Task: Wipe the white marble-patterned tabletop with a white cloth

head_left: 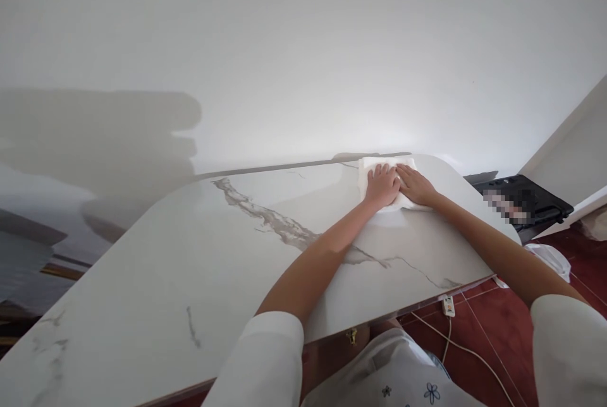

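Note:
A white folded cloth (403, 201) lies on the white marble-patterned tabletop (227, 261), near the far edge by the wall. My left hand (382, 184) rests palm down on the cloth with its fingers spread. Beside it, my right hand (417, 186) is also laid flat on the cloth, its fingers stretched out toward the left hand. The two hands touch or nearly touch. Part of the cloth is hidden under them.
A white wall (303, 59) rises behind the table. To the right stands a black case-like object (545, 198), partly blurred out. A power strip (448, 306) with a cable and a white plastic bag (552, 260) are on the red tiled floor (484, 331).

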Tool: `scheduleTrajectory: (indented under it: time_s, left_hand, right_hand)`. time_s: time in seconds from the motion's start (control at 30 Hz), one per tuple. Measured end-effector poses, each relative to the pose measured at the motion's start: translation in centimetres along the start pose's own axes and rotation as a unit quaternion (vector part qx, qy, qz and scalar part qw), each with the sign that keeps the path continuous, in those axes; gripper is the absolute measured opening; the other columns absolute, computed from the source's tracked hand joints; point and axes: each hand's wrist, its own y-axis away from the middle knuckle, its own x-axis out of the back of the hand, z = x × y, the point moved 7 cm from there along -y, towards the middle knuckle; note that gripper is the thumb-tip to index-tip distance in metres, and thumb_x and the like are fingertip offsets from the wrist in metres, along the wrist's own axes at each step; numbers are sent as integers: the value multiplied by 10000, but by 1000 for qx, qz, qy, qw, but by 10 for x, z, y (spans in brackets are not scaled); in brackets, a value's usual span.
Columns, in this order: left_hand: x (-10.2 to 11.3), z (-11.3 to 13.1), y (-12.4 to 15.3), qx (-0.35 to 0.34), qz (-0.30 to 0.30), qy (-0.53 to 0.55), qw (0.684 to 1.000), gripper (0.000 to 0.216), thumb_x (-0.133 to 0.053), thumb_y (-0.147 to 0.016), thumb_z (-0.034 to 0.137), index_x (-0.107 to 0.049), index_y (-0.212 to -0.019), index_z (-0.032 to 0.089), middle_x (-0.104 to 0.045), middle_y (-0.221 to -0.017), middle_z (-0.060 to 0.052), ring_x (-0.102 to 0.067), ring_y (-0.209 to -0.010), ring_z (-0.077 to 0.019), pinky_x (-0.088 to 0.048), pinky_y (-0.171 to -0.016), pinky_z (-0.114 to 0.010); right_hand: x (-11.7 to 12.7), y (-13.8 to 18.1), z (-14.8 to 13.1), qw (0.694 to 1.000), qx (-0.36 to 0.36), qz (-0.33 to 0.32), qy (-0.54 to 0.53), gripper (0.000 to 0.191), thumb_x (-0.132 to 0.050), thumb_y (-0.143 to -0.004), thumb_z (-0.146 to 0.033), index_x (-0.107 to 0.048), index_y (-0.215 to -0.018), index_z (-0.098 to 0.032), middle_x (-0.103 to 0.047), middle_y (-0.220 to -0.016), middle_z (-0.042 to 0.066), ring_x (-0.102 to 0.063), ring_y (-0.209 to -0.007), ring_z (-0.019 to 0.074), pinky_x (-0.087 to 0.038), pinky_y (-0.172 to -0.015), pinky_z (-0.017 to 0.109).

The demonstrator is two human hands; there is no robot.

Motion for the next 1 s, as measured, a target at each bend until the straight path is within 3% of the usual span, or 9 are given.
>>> scheduleTrajectory:
  time_s: [0.2,0.5,0.8,1.0]
  left_hand:
    - [0,-22,-35,-2,22,-3,1000,411,-262,-926,281,-516,-1235,187,-432,-1423,-65,-302,-1337,-241,-240,-1087,-449]
    - [-3,-45,-63,21,33,-8,999,398,-242,-929,247,-516,-1213,203,-487,-1365,-63,-346,-1303,-237,-269,-1068,-443]
    - [-9,-39,-62,40,12,-40,998,451,-237,-938,311,-439,-1324,195,-390,-1459,-64,-287,-1352,-263,-221,-1096,-467]
    - [-11,-17,-54,36,22,-32,999,474,-238,-939,309,-432,-1342,152,-359,-1472,-101,-250,-1370,-277,-198,-1106,-466]
  right_hand:
    - [-5,-39,10,1000,-23,10,-15,480,-355,-912,-333,-451,-1333,-122,-434,-1425,126,-339,-1342,265,-293,-1096,428]
    - [-16,-77,22,1000,-19,6,-14,475,-388,-901,-324,-446,-1334,-137,-446,-1417,120,-367,-1324,259,-306,-1086,419]
    - [-23,-74,34,999,-5,-20,-31,550,-318,-920,-383,-379,-1394,-111,-358,-1477,125,-286,-1370,264,-241,-1124,435]
    - [-16,-56,45,999,-5,-17,-35,543,-329,-916,-384,-373,-1405,-151,-341,-1491,94,-269,-1379,265,-240,-1132,449]
